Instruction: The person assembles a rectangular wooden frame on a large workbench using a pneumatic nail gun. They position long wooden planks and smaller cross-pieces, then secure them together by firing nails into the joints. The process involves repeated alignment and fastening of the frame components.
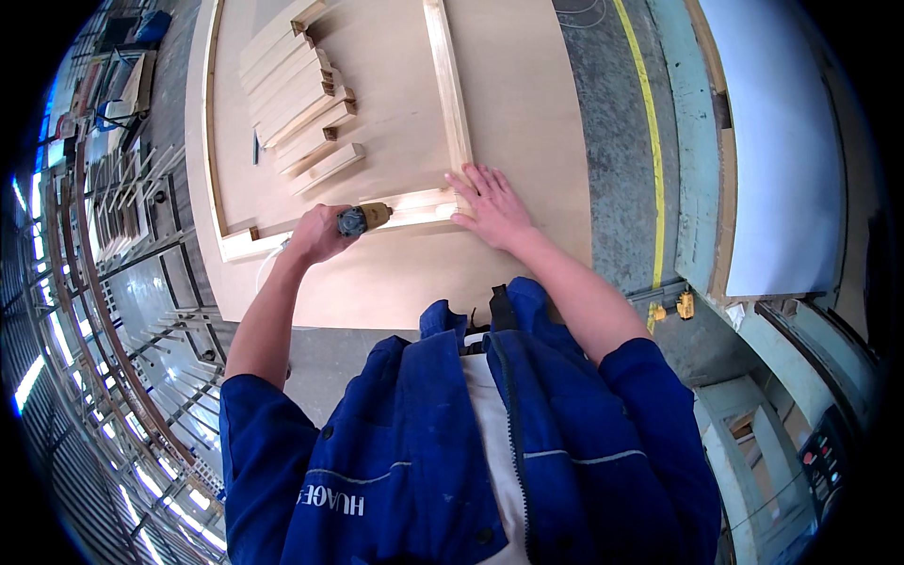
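Note:
My left hand [318, 234] is closed around the grip of a nail gun [367, 218], which has a dark cap and a tan body. A thin pale hose [267, 262] runs by that wrist. The tool sits over the near rail [422, 207] of a light wooden frame; its contact point is hidden. My right hand [492, 209] lies flat, fingers spread, on the frame's near right corner, where the near rail meets the long right rail [446, 85]. The frame's left rail [211, 122] stretches away at the far left.
Beneath the frame lies a large brown board [395, 282]. Several short wooden blocks [294, 85] are piled inside the frame. Metal racks [141, 207] stand to the left. On the right are a yellow floor line [650, 122], a pale green machine [697, 160] and a yellow object [686, 304].

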Motion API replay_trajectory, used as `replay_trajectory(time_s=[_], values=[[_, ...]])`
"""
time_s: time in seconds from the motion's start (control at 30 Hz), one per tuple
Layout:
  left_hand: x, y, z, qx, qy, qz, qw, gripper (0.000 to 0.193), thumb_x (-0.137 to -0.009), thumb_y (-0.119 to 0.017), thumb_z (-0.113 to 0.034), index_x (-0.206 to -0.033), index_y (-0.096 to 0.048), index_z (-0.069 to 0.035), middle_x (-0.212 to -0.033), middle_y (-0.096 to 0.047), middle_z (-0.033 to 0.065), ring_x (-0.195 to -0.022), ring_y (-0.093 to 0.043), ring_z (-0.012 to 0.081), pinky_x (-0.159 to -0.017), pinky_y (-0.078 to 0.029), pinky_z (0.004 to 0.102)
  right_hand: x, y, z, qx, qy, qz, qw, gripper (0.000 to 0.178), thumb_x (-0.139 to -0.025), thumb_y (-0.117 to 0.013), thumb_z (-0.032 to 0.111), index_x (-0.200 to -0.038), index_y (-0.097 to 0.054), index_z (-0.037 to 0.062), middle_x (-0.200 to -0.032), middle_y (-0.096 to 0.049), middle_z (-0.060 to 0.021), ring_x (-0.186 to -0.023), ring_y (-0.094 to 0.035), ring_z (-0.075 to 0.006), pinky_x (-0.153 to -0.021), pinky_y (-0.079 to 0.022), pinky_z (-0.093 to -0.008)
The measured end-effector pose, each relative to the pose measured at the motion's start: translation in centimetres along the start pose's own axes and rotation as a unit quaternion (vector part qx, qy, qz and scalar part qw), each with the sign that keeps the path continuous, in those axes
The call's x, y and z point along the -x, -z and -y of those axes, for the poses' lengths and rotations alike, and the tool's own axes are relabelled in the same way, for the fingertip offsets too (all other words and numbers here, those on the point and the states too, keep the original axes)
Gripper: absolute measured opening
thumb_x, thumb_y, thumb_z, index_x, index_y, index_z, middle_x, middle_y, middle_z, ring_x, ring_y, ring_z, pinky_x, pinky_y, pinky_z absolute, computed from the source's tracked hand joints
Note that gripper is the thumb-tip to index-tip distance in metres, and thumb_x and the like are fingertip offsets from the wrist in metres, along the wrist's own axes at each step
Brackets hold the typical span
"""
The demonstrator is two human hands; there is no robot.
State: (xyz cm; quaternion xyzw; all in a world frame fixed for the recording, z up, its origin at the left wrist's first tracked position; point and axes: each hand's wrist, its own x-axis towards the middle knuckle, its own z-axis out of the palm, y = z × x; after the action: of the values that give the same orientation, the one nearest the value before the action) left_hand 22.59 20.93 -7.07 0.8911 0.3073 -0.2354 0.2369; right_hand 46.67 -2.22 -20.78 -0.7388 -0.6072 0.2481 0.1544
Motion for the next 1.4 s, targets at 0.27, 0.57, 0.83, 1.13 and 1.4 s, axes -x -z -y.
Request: replay_trajectory(time_s=[0.27,0.57,0.83,1.13,1.4], values=[[0.2,0.5,-0.4,-0.048,-0.022,0.009,0.999,0.025,-0.078,-0.077,-0.019,-0.101,-0.073,-0.011,-0.087,-0.074,0.0177,-0.083,-0.070,0.0402,-0.075,-0.057,0.0490,-0.1,-0.2,0.0,0.002,0.007,-0.010,1.000,0.075,-0.102,-0.050,0.056,-0.166,-0.023,0.0263,-0.169,-0.024,-0.0107,-0.155,-0.027,-0.0348,-0.130,-0.016,-0.0480],[0.3,0.2,-1.3,0.000,-0.020,-0.031,0.999,0.026,-0.076,-0.079,-0.017,-0.100,-0.071,-0.009,-0.085,-0.073,0.0192,-0.082,-0.070,0.0408,-0.072,-0.057,0.0480,-0.2,-0.1,0.0,0.008,-0.003,0.002,1.000,0.077,-0.102,-0.051,0.056,-0.166,-0.021,0.0259,-0.170,-0.021,-0.0100,-0.156,-0.024,-0.0345,-0.130,-0.015,-0.0480],[-1.4,-1.2,-4.9,-0.025,-0.051,-0.020,0.998,0.024,-0.078,-0.077,-0.021,-0.098,-0.071,-0.011,-0.082,-0.073,0.0178,-0.081,-0.070,0.0405,-0.073,-0.057,0.0506,-0.1,-0.2,0.0,0.005,0.000,0.009,1.000,0.077,-0.102,-0.051,0.056,-0.166,-0.021,0.0255,-0.170,-0.021,-0.0107,-0.156,-0.025,-0.0346,-0.130,-0.015,-0.0484],[-1.8,-1.4,-5.3,-0.017,-0.042,-0.007,0.999,0.025,-0.078,-0.077,-0.020,-0.100,-0.071,-0.009,-0.085,-0.073,0.0200,-0.082,-0.070,0.0419,-0.074,-0.057,0.0501,-0.1,0.1,0.1,-0.003,-0.003,0.017,1.000,0.083,-0.099,-0.055,0.057,-0.166,-0.019,0.0245,-0.171,-0.020,-0.0106,-0.156,-0.024,-0.0342,-0.131,-0.015,-0.0477],[2.7,-5.8,-7.1,0.235,0.012,-0.173,0.956,0.025,-0.087,-0.074,-0.015,-0.107,-0.072,0.000,-0.091,-0.075,0.0226,-0.086,-0.076,0.0346,-0.074,-0.058,0.0417,0.2,0.6,-0.3,-0.006,0.014,0.022,1.000,0.101,-0.089,-0.073,0.052,-0.167,-0.015,0.0235,-0.171,-0.018,-0.0101,-0.157,-0.023,-0.0334,-0.131,-0.015,-0.0484]])
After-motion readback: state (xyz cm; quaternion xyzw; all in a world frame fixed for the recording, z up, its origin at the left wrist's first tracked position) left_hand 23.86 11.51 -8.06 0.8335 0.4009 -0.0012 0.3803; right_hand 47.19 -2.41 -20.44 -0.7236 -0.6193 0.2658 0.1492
